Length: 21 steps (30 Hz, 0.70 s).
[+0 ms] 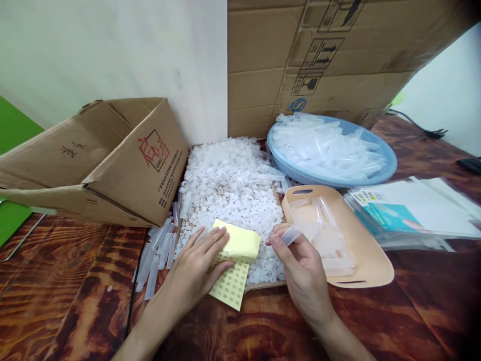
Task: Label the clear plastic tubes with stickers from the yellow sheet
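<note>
While the left hand lies flat, pinning the yellow sticker sheet steady on the pile of caps, the right hand pinches a clear tube beside the beige tray, within reach.

You're working under soft, even light with only faint shadows beneath your hands, and the white wall reads bright without blowing out. The varnished table gives a mild sheen. Wide-angle distortion bends the edges, the right corners darken, and fine detail looks slightly soft.
</note>
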{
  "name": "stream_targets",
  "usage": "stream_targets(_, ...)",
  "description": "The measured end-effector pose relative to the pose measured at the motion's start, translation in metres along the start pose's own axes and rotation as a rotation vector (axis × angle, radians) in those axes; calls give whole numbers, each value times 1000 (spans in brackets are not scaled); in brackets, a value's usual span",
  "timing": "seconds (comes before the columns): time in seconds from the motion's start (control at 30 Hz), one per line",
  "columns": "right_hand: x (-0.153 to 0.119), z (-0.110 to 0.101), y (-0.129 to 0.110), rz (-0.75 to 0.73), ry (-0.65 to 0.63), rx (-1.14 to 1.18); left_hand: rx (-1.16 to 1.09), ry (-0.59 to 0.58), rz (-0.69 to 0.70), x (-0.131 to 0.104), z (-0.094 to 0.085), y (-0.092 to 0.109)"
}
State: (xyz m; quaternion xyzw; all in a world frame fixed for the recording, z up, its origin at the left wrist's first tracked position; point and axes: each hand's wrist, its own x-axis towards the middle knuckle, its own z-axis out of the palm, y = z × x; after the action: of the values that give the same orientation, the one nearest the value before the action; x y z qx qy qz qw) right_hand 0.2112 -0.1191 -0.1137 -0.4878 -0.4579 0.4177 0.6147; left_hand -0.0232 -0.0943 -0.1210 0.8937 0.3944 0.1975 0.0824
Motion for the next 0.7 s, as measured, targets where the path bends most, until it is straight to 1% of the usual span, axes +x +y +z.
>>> stream_targets(0.13,1,2,-7,-43,-62,-144,-67,127,-48,2,-5,1)
stream_targets(0.23,2,2,-11,-40,-130,-251,-123,227,-48,2,-10,5)
stream_targets(0.3,3,2,-14,-34,-198,-266,-164,276,-21,3,-12,10)
stream_targets(0.43,2,4,-21,-44,-376,-274,-230,349,34,3,-17,22)
stream_targets(0.5,0,5,-24,-31,-448,-267,-268,366,55,4,-19,27)
stream_targets(0.57,-3,5,-25,-1,-485,-264,-290,348,60,4,-21,29)
stream_targets(0.7,-6,7,-21,26,-465,-328,-257,285,40,5,-22,30)
